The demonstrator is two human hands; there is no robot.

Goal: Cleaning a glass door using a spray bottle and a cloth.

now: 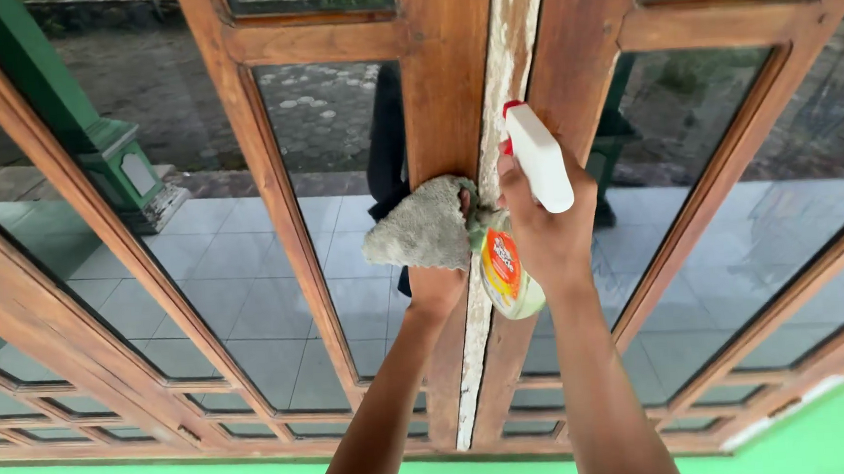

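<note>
My right hand grips the spray bottle; my left hand clutches the grey cloth against the wooden door frame. Overspray could streak the glass pane.

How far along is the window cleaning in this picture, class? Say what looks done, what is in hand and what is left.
Done: little can be judged; the glass panes look clear, but nothing shows whether they were wiped. In hand: the left hand presses a grey cloth to the wooden frame, and the right hand grips a spray bottle. Left: the white, worn strip between the frames is unwiped.
</note>
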